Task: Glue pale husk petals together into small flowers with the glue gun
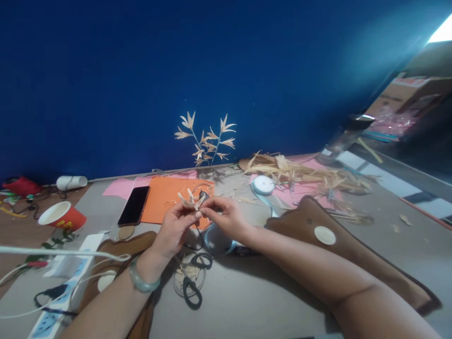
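Between my two hands is a small flower of pale dried husk, its pointed petals spreading upward. My left hand, with a jade bangle at the wrist, pinches the flower's base. From the right, my right hand closes its thumb and fingertips at the same spot; what exactly lies between those fingertips is too small to make out. Just below the hands, black-handled scissors lie on the table over a clear round dish. Behind them stand finished husk-flower sprigs against the blue wall.
A phone rests by orange paper. A ribbon roll and a heap of dried husks lie right of centre. On the left are a red paper cup and a power strip with cables. Brown cloth lies under my right forearm.
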`<move>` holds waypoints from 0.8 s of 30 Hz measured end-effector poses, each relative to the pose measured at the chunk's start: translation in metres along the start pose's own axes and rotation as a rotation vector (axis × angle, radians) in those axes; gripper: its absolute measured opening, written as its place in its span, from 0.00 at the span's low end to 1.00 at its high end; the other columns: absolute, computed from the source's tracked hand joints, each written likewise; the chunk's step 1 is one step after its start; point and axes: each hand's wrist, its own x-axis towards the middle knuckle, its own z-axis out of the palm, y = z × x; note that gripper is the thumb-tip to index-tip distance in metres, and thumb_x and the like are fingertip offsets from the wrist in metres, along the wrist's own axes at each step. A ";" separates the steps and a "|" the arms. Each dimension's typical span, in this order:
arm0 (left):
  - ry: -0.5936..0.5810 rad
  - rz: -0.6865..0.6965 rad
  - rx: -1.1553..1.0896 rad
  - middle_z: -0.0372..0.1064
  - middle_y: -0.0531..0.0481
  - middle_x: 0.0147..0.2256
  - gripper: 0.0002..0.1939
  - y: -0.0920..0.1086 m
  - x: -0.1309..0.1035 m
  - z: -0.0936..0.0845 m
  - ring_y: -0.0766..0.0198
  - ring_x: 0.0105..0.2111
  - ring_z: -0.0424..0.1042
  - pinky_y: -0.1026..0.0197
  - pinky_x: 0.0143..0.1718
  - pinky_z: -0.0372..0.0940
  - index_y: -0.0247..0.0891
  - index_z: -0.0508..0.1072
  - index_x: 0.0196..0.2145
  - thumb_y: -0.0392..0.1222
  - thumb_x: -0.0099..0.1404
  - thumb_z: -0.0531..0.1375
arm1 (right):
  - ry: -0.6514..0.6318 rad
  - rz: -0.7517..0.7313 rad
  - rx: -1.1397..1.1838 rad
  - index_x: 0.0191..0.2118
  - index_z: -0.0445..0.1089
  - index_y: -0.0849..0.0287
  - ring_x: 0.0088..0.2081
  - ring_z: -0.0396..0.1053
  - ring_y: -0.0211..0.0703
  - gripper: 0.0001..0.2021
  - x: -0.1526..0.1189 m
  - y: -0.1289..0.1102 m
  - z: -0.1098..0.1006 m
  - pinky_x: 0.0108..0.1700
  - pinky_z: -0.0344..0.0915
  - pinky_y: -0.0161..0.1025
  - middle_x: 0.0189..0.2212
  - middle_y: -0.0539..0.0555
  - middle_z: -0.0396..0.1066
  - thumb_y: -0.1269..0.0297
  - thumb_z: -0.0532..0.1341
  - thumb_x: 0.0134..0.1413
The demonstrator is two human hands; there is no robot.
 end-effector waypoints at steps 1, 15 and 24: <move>-0.012 0.002 0.002 0.73 0.50 0.29 0.12 -0.001 0.000 -0.001 0.67 0.28 0.69 0.65 0.29 0.64 0.35 0.76 0.30 0.40 0.46 0.70 | -0.001 0.006 0.015 0.28 0.73 0.60 0.27 0.67 0.37 0.07 0.001 -0.001 -0.001 0.32 0.63 0.34 0.24 0.51 0.72 0.63 0.63 0.53; -0.104 0.122 0.082 0.72 0.51 0.25 0.06 0.010 0.005 -0.012 0.68 0.26 0.69 0.65 0.31 0.64 0.37 0.78 0.27 0.39 0.49 0.69 | -0.188 0.222 0.289 0.31 0.73 0.62 0.24 0.67 0.34 0.12 0.008 0.003 -0.012 0.27 0.66 0.33 0.25 0.50 0.71 0.57 0.67 0.48; -0.233 0.231 0.111 0.74 0.50 0.28 0.02 0.004 0.009 -0.018 0.64 0.31 0.71 0.61 0.36 0.65 0.38 0.79 0.26 0.37 0.53 0.68 | -0.400 0.321 0.426 0.30 0.73 0.64 0.22 0.65 0.29 0.12 0.014 0.004 -0.020 0.26 0.62 0.28 0.26 0.51 0.74 0.59 0.69 0.46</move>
